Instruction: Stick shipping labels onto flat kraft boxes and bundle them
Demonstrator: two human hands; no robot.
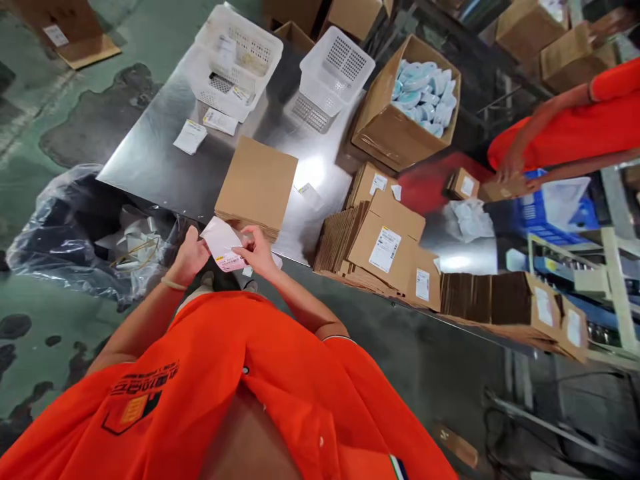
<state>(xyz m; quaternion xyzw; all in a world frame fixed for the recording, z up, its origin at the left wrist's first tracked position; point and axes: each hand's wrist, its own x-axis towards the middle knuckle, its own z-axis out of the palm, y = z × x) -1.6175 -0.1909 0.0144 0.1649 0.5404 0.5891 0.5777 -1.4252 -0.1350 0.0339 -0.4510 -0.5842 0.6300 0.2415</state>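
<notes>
A pale label sheet [220, 241] with print and a small yellow mark is held between my two hands, just off the table's near edge. My left hand [191, 255] pinches its left edge. At its right side my right hand [257, 251] grips the printed part between thumb and fingers. Part of another white sheet shows below my right hand. Right behind the hands lies a stack of flat brown cardboard [260, 183] on the metal table [165, 147]. A small white label [311, 195] lies to the right of that stack.
White baskets [260, 50] [345, 57] and label stacks [191, 137] are at the back. A carton of wrapped items [380, 127] and labelled folded boxes [370, 247] stand right. A lined waste bin [85, 247] is left. Another person [540, 127] handles a small box far right.
</notes>
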